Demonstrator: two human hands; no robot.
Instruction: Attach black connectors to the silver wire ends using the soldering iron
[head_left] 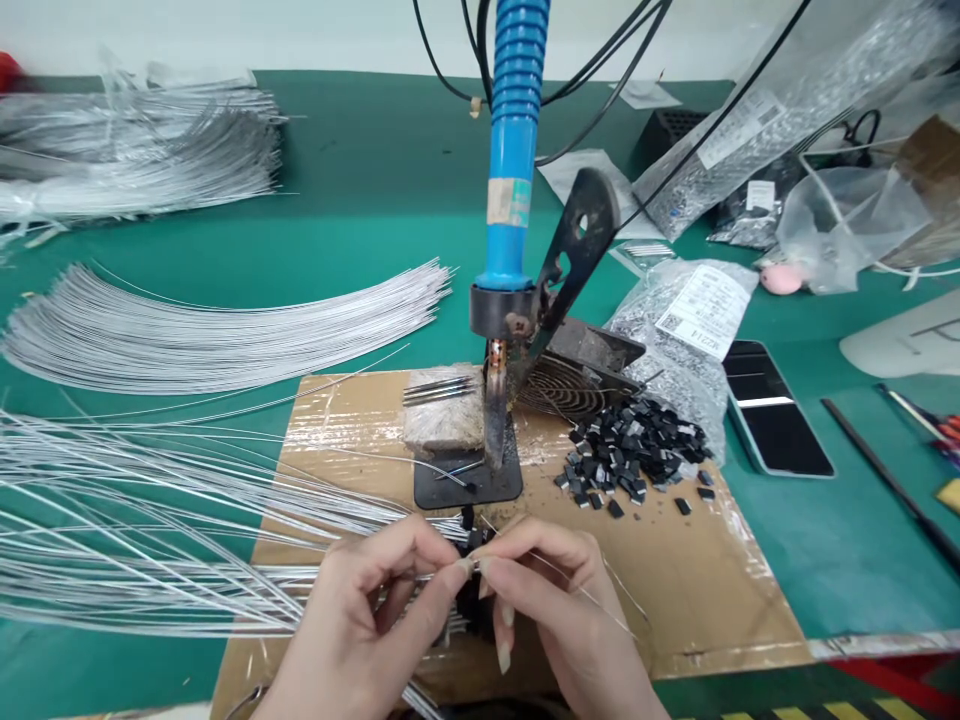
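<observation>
Left hand (pixel 360 625) and right hand (pixel 559 600), near, pinch fingertips together on one wire (pixel 615 612). Chip pile (pixel 637 450) right and loose wires (pixel 150 500) left look unused; much work likely left.

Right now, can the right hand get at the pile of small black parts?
Probably yes: only bare cardboard lies between the right hand and the pile of black parts, though its fingers are pinching a thin wire.

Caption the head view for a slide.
Left hand and right hand pinch thin silver wire over brown cardboard, near an upright blue-handled soldering iron and small black blocks.
</observation>
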